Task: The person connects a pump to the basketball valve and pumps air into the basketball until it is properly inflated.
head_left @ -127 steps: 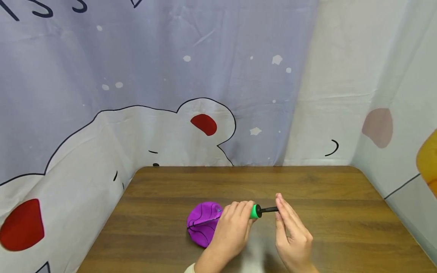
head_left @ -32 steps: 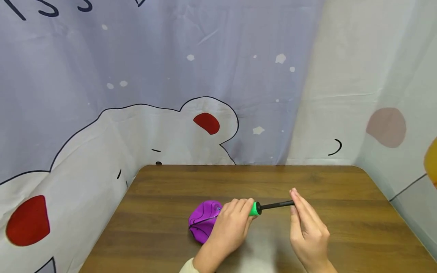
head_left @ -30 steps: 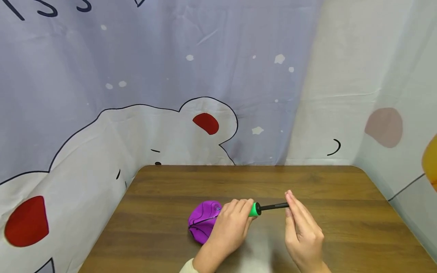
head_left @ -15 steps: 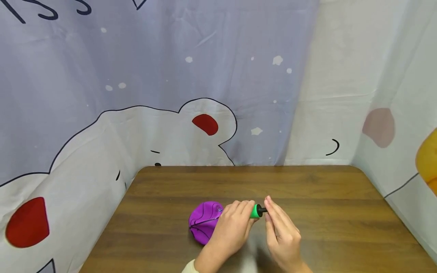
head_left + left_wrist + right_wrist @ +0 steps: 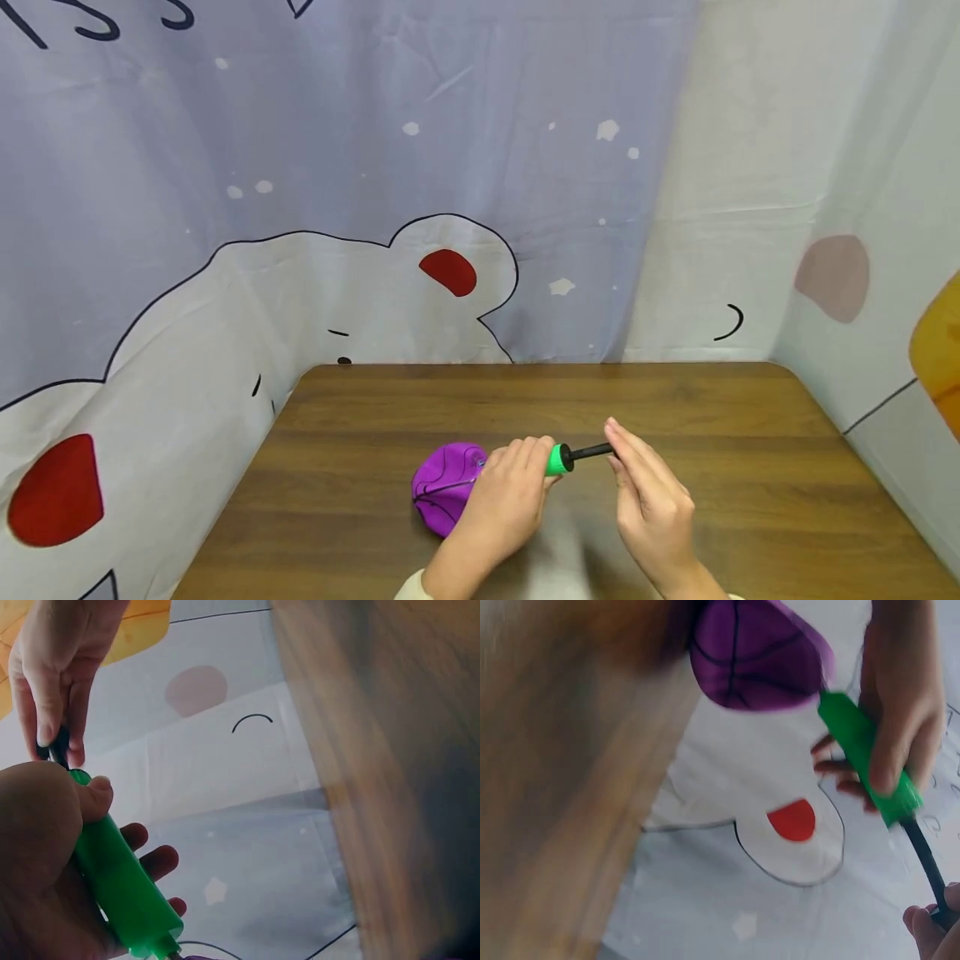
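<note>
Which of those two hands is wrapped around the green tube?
The left hand: its thumb and fingers curl round the green tube. The right hand, by contrast, grips the end of the black rod sticking out of it.

Clock directions as in the head view: the left hand (image 5: pixel 508 500) is wrapped around the pump (image 5: pixel 124 874), over the desk (image 5: pixel 675 400). The ball (image 5: pixel 444 487) is at nine o'clock from that hand, meeting the pump's tip. From the pump's other end the rod (image 5: pixel 591 452) points to three o'clock, its far end between the fingers of the right hand (image 5: pixel 654 504). Beyond the desk, the cloth (image 5: pixel 570 183) hangs at twelve, continuing at ten and two.
</note>
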The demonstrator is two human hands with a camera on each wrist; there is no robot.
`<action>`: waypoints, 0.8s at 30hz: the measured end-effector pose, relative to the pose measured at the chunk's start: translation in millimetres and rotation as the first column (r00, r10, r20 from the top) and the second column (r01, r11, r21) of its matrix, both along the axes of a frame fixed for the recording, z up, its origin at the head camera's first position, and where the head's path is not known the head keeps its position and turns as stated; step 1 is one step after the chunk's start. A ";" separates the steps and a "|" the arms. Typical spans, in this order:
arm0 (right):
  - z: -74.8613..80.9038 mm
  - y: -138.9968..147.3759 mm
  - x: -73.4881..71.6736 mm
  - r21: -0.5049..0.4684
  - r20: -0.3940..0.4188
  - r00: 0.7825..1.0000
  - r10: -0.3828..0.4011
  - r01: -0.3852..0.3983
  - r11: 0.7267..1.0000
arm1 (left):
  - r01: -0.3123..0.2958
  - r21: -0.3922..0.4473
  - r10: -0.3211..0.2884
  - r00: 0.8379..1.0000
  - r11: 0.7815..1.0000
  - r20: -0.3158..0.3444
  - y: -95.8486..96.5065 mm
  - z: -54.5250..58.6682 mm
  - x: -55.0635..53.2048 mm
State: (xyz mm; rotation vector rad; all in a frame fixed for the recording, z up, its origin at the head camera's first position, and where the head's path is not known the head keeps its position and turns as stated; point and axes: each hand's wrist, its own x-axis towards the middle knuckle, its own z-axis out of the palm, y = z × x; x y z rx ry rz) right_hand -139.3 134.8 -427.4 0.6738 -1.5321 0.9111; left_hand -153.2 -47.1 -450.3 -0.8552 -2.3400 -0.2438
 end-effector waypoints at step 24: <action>-0.2 -1.2 4.9 -0.051 0.027 0.997 -0.069 0.070 0.996 | -0.006 0.032 0.007 1.000 0.999 -0.020 -5.2 0.0 0.9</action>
